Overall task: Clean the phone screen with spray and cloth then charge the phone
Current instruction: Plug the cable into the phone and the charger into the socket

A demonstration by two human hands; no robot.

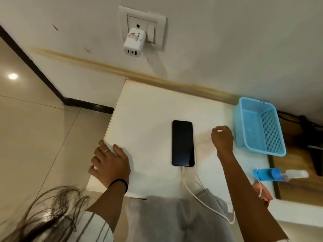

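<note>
Charging step: judging by the layout, cleaning is done and only the wall end of the cable is left to plug in.

Head view, phone: the black slab-shaped glass-fronted phone point(183, 143) lies flat, screen up and dark, near the middle of the white square table point(148, 110), its long axis running from the person toward the wall.

Head view, cable: a thin white charging cable point(201, 199) is plugged into the phone's near short edge, loops down over the person's lap and comes back up along the phone's right side toward the right hand.

Head view, right hand: the right hand point(222, 137) is raised just right of the phone, fingers curled; it appears to pinch the cable's free end, though the plug itself is hidden.

Head view, left hand: the left hand point(109, 162) rests on the table's left edge, fingers curled loosely over the rim.

Head view, target: the white boxy multi-port plug adapter point(133, 41) sits in the wall socket, ports facing down, up and to the left of the right hand, well apart, beyond the phone's far end.

Key relation: the right hand holds the cable, so the reach would go forward and leftward across the phone.

Head view, others: a light-blue perforated plastic basket point(258, 126) stands just right of the right hand; a blue spray bottle point(277, 175) lies on its side at the right edge, beside a pinkish cloth point(262, 193).
</note>
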